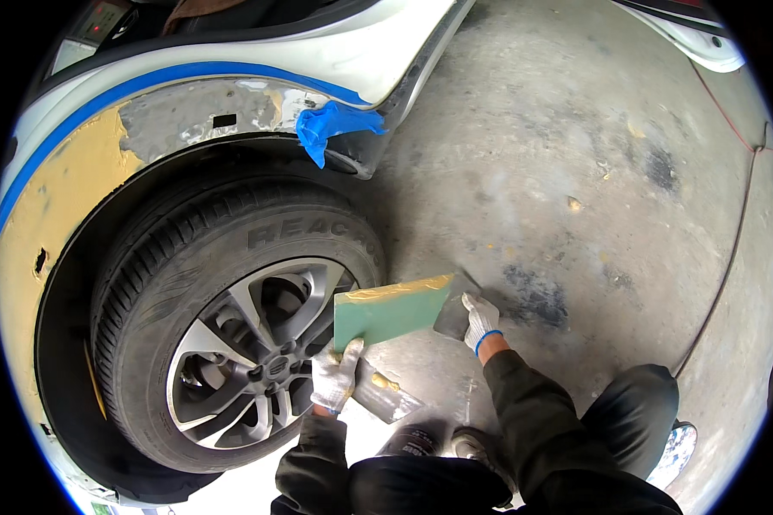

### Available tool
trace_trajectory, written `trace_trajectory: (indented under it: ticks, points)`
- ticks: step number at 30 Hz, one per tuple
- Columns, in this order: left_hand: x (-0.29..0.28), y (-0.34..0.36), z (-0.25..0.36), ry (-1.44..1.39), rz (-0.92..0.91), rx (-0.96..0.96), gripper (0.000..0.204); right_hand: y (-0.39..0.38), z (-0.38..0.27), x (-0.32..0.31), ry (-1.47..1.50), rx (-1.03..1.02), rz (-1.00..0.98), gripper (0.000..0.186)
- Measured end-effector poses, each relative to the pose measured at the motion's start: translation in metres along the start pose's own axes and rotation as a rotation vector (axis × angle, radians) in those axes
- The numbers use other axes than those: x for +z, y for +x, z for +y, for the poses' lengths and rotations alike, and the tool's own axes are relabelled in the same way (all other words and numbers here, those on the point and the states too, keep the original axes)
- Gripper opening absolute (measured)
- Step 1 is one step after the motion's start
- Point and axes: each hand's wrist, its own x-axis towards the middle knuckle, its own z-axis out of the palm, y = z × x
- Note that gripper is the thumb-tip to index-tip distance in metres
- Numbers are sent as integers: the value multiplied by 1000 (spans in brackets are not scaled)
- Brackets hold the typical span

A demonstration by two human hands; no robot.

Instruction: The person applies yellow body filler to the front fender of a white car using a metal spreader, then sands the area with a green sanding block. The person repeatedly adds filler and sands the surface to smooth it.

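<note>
My left hand (334,378), in a white knit glove, is closed on the lower edge of a flat green board (391,318). Yellow putty (399,289) lies in a strip along the board's upper edge. At the board's right end, my gloved right hand (480,323) grips a dark grey flat spreader (449,320), its upper part close behind or against the board. Below the board, beside my left hand, is a grey metal plate (392,403) with a blob of yellow putty (385,382). Whether my left fingers also hold that plate, I cannot tell.
A car wheel (275,365) stands close at the left under a fender (77,167) partly coated in yellow filler. Blue masking tape (326,129) hangs off the arch's front end. A thin hose or cable (741,223) crosses the stained concrete floor (524,154) on the right.
</note>
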Motion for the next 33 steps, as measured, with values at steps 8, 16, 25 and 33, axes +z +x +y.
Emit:
trace_trajectory:
  ticks: [8, 16, 25, 33]
  points:
    - [2, 0, 10, 181, -46, 144, 25, -51, -11, 47, 126, 220, -287, 12]
    - [1, 3, 21, 468, -89, 231, 26, -115, -43, 99, -89, -22, -575, 24]
    - [3, 7, 28, 422, -76, 35, 29, -128, -142, 113, 52, -246, -678, 30]
    - [-6, -3, -16, 7, -14, 6, 29, -19, -166, -10, -88, 73, -274, 21]
